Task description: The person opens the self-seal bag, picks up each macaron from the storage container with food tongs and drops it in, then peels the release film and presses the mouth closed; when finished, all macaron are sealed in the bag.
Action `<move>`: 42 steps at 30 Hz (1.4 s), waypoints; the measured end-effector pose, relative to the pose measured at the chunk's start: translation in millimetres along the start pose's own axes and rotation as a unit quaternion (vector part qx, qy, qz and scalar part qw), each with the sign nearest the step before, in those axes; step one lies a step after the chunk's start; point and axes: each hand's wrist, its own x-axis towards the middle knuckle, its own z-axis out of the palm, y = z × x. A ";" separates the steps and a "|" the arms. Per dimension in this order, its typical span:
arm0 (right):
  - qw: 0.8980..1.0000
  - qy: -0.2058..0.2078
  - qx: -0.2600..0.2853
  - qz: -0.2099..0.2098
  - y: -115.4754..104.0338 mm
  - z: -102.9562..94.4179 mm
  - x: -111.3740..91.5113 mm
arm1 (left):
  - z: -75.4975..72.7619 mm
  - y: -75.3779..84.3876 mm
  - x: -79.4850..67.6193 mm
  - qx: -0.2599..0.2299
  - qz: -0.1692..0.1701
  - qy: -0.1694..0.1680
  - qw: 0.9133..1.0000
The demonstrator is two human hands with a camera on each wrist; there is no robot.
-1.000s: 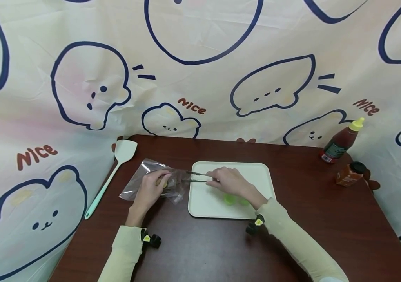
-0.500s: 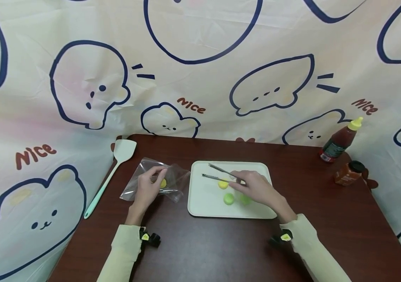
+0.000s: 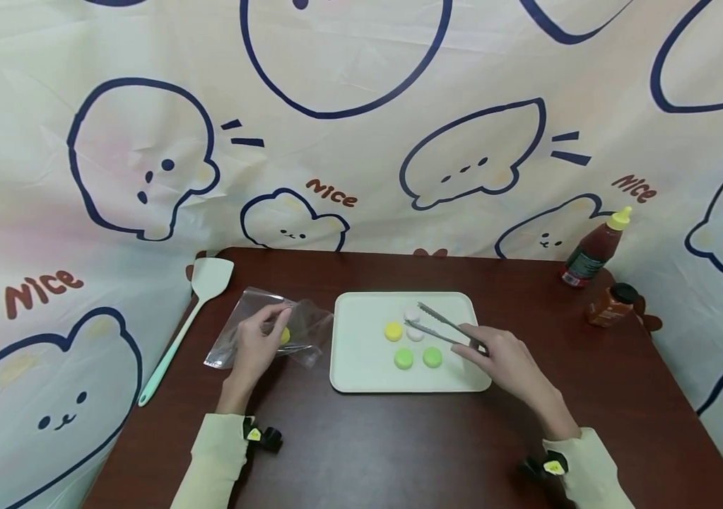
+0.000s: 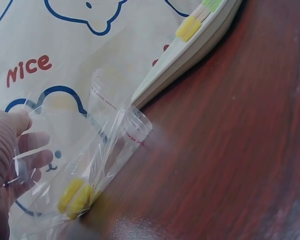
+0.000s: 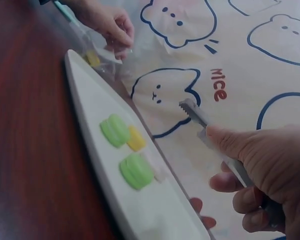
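Note:
In the head view my left hand (image 3: 256,345) pinches the edge of a clear plastic bag (image 3: 232,341). A yellow macaron (image 4: 76,198) lies inside the bag, seen through the film in the left wrist view. My right hand (image 3: 509,362) grips metal tongs (image 3: 445,320), their tips apart with nothing between them, over the right part of the white tray (image 3: 361,375). On that tray sit a yellow macaron (image 3: 393,331), two green macarons (image 3: 403,358) and two pale macarons (image 3: 415,334); the tongs partly cover the pale ones.
A mint-handled spatula (image 3: 210,279) lies along the table's left edge. At the back right stand a red sauce bottle (image 3: 592,253) with a yellow cap and a small black-lidded spice jar (image 3: 612,305). A patterned cloth (image 3: 361,155) hangs behind the table (image 3: 361,452).
My right hand has drawn the tongs from the bag's mouth rightward over the tray, and their tips have spread. My left hand has stayed at the bag. The view has shifted slightly.

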 end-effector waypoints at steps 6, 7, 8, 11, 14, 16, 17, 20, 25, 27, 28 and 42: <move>0.999 0.047 -0.017 -0.023 8.0 2.8 -20.3 | -2.2 -1.3 -1.2 -0.003 -0.001 -0.010 1.000; 0.998 0.049 -0.018 -0.021 9.3 3.1 -23.5 | -2.4 -1.2 -1.5 -0.003 -0.002 -0.010 1.000; 0.998 0.051 -0.019 -0.018 10.6 3.3 -26.7 | -2.6 -1.1 -1.8 -0.003 -0.003 -0.010 1.000; 0.998 0.054 -0.024 -0.012 14.4 3.7 -34.8 | -3.2 -0.1 -2.6 -0.003 -0.010 -0.011 1.000; 0.998 0.058 -0.028 -0.010 17.0 4.5 -40.9 | -3.5 0.6 -3.1 -0.008 -0.010 -0.013 1.000; 0.998 0.059 -0.029 -0.009 17.7 5.1 -44.2 | -3.7 0.6 -3.5 -0.011 -0.009 -0.014 1.000; 0.998 0.059 -0.030 -0.008 18.2 5.5 -45.7 | -3.6 0.1 -3.7 -0.012 -0.008 -0.013 1.000; 0.998 0.056 -0.034 -0.005 19.2 6.6 -50.1 | -3.5 0.1 -3.8 -0.010 -0.004 -0.005 1.000; 0.998 0.047 -0.036 -0.003 21.3 9.7 -55.5 | -3.8 0.7 -2.9 -0.009 -0.003 0.003 1.000; 0.998 0.040 -0.038 -0.001 21.9 10.3 -57.1 | -3.8 0.8 -2.6 -0.008 -0.004 0.001 1.000; 0.998 0.036 -0.042 -0.001 22.3 10.5 -57.8 | -3.6 0.7 -2.5 -0.007 -0.004 0.001 1.000; 0.998 -0.018 -0.060 0.027 28.2 12.0 -63.2 | -0.5 -1.1 -3.2 -0.010 -0.002 -0.003 1.000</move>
